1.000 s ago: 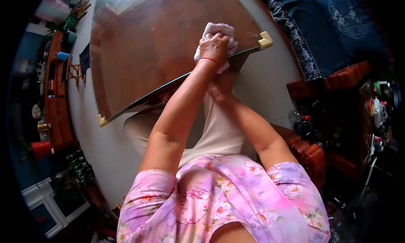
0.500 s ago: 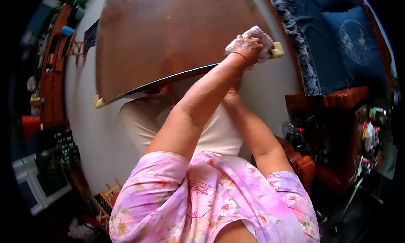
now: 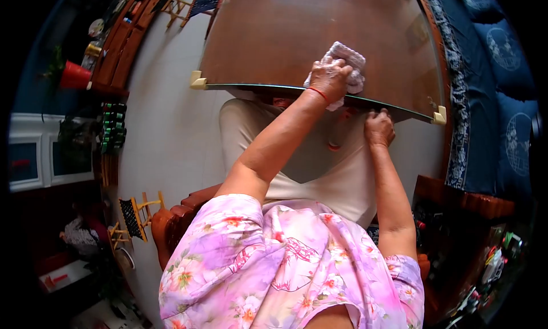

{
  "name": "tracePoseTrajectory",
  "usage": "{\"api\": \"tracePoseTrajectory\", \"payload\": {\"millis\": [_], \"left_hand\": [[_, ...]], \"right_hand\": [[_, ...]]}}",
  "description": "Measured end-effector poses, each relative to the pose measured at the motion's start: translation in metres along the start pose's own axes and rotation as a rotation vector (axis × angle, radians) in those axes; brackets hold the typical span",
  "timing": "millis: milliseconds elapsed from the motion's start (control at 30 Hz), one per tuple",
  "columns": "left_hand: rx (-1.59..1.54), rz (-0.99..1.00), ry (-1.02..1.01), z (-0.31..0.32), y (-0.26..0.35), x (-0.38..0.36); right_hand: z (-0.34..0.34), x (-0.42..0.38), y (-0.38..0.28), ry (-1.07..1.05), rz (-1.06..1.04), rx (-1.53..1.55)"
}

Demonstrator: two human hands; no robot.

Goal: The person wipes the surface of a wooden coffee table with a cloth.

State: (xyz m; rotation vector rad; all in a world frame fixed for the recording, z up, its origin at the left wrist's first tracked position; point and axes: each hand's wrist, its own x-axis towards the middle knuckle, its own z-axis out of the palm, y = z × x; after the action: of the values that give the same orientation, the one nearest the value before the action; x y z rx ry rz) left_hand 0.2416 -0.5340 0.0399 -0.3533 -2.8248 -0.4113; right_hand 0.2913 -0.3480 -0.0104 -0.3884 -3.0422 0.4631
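My left hand (image 3: 329, 79), with a red string round its wrist, presses a folded whitish-pink cloth (image 3: 349, 56) onto the glass-topped brown table (image 3: 274, 38) near its front edge. One end of the cloth hangs over that edge. To the right, my right hand (image 3: 379, 128) is at the table's front edge, just above my knee. Its fingers are curled; whether anything is inside them is hidden. Cream corner guards cover the left corner (image 3: 198, 80) and the right corner (image 3: 439, 115) of the table.
A blue-covered sofa (image 3: 485, 118) runs along the right side. At the left are a wooden cabinet (image 3: 123, 41), a red pot (image 3: 75, 76) and a small folding stool (image 3: 137, 215). My legs in pale trousers (image 3: 245, 129) reach under the table.
My left hand has slid the cloth leftward from the right corner along the front edge. My right hand, hidden behind the left forearm before, now shows at the edge. The view has turned.
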Motion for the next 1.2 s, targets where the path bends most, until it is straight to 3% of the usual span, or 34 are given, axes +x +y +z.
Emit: {"api": "tracePoseTrajectory", "payload": {"millis": [433, 733, 833, 900, 1100, 1200], "left_hand": [[0.252, -0.352, -0.023, -0.071, -0.170, -0.073], [0.320, -0.617, -0.096, -0.088, -0.237, -0.064], [0.328, -0.716, -0.108, -0.090, -0.212, -0.054], [0.295, -0.634, -0.035, -0.066, -0.201, -0.047], [0.165, -0.445, -0.022, -0.042, -0.072, -0.025], [0.075, -0.384, -0.045, -0.035, -0.067, -0.023]], "right_hand": [[0.000, -0.003, 0.018, 0.055, 0.047, -0.022], [-0.004, -0.003, 0.018, 0.014, 0.086, -0.024], [-0.003, 0.000, 0.017, -0.007, 0.099, -0.022], [-0.003, 0.002, 0.013, -0.033, 0.094, -0.034], [-0.007, -0.003, 0.006, -0.004, 0.054, -0.017], [-0.003, -0.007, 0.011, 0.051, 0.029, 0.012]]}}
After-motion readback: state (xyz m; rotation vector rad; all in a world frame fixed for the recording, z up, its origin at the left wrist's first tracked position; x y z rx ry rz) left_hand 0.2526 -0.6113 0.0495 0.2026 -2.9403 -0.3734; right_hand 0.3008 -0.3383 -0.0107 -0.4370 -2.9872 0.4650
